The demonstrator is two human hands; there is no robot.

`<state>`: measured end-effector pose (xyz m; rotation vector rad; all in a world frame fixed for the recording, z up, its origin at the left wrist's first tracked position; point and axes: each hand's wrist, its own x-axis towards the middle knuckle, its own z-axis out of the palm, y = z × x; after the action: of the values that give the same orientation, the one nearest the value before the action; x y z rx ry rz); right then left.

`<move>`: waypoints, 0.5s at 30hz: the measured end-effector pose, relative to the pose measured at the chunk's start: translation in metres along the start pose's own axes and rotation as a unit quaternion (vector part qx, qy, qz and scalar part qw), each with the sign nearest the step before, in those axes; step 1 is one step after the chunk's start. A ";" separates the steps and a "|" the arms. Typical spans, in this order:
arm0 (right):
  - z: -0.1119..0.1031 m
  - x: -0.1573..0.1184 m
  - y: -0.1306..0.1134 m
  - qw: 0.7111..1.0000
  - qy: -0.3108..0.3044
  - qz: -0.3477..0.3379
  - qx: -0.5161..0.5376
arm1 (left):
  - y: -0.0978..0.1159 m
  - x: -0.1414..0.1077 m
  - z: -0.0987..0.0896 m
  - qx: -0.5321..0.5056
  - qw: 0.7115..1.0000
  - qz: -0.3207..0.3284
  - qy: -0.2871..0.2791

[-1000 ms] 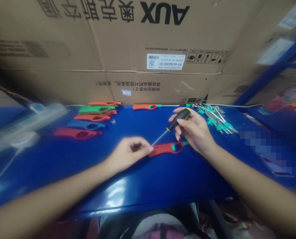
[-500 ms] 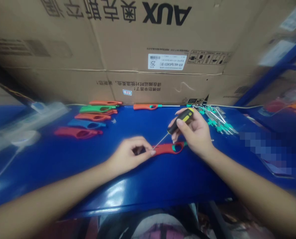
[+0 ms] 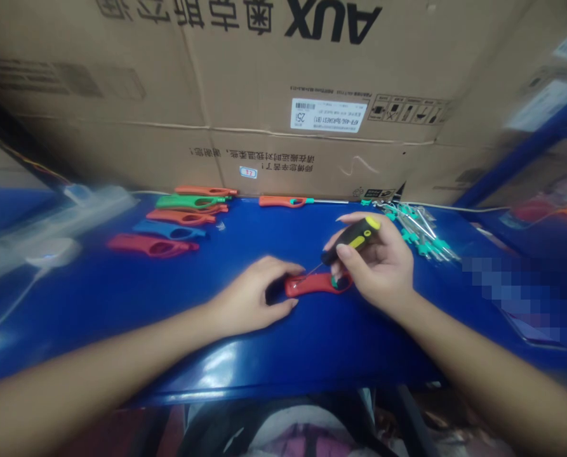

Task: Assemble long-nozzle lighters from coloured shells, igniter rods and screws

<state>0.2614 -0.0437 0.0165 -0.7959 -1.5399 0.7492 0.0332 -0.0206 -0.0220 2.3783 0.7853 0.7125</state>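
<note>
A red long-nosed lighter [image 3: 312,284] with a teal trigger lies flat on the blue table in front of me. My left hand [image 3: 259,293] is at its left end, thumb and forefinger spread apart around that end; the forefinger is close to the upper edge, and whether it touches I cannot tell. In my right hand [image 3: 383,257] is a black and yellow screwdriver [image 3: 352,240], gripped by its handle. Its thin shaft slants down leftward to the lighter's left part. The right hand covers the lighter's front end.
Several lighter bodies [image 3: 183,217] in orange, green, blue and red lie at the left. An orange lighter [image 3: 283,200] with a metal nozzle rests along the cardboard [image 3: 254,127]. Metal nozzles with teal parts [image 3: 419,231] are heaped at the right. A white power strip [image 3: 93,212] stands far left.
My left thumb and forefinger have parted from their pinch at the lighter's left end, which now shows. The screwdriver stays in my right hand, its shaft slanting lower. The view has shifted slightly.
</note>
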 end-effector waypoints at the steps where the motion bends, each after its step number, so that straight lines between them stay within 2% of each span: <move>1: 0.000 0.000 0.000 1.000 0.002 -0.004 -0.004 | 0.000 0.000 0.001 -0.002 1.000 0.003 -0.003; 15: 0.001 -0.005 -0.003 0.999 -0.027 -0.004 -0.043 | 0.000 -0.002 0.002 -0.007 0.999 0.017 -0.033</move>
<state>0.2602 -0.0495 0.0162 -0.8384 -1.6316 0.7071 0.0323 -0.0224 -0.0242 2.3953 0.7120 0.6481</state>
